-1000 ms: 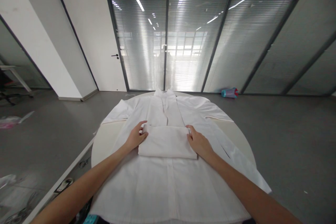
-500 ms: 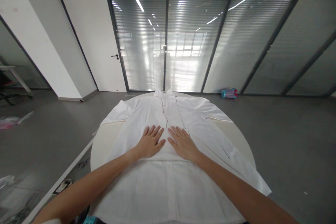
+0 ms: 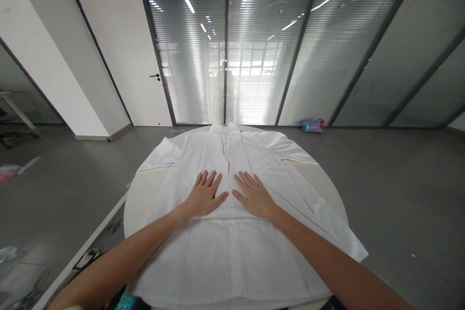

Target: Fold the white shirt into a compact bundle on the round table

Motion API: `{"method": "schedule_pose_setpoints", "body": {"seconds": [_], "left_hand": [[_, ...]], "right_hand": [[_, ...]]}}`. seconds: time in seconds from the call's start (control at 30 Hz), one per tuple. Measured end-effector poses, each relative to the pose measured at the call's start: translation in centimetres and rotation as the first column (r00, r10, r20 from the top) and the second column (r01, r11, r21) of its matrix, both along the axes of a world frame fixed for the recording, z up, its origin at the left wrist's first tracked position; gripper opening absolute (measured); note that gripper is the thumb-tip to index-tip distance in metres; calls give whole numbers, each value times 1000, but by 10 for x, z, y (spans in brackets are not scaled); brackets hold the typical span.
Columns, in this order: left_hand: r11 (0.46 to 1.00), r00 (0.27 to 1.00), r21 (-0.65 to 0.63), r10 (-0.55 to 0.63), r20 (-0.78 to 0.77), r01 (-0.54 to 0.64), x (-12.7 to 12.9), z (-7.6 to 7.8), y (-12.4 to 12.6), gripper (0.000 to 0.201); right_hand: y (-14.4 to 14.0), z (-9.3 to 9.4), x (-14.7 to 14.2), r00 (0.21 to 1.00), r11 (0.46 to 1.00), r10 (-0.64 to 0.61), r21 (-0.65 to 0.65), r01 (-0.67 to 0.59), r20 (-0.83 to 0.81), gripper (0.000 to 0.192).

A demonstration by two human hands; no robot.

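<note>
My left hand [image 3: 205,196] and right hand [image 3: 254,196] lie flat, fingers spread, gripping nothing, on the folded shirt [image 3: 232,252] spread beneath them on the table [image 3: 140,193]; I should press evenly outward to smooth it.

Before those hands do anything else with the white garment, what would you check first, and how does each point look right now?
1. Left hand flat on the folded white cloth: ok.
2. Right hand flat beside it, fingers spread: ok.
3. White garment spread over the round table: ok.
4. Near hem on the table: not ok, it hangs over the edge.
5. Collar at the far edge, centred: ok.
6. Cloth free of creases beneath the palms: cannot tell.
</note>
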State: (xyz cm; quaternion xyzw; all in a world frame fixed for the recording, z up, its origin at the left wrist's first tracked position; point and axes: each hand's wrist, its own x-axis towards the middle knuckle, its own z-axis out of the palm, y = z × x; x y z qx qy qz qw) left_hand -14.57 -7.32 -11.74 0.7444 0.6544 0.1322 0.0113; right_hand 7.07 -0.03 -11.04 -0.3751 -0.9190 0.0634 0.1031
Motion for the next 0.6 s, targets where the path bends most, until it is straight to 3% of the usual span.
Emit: {"method": "schedule_pose_setpoints", "body": {"seconds": [0.2,0.4,0.6], "left_hand": [[997,999,73,31,17,-33,3,12,-2,69],[995,998,-84,50,-38,-53,6,9,-5,76],[994,995,-88,65,-78,-71,8,10,-7,75]], "right_hand": [[-5,16,-7,993,996,87,35,-84,-77,69],[0,3,-4,993,992,116,-47,-115,12,73],[2,-1,3,995,994,101,-51,-100,8,74]]}}
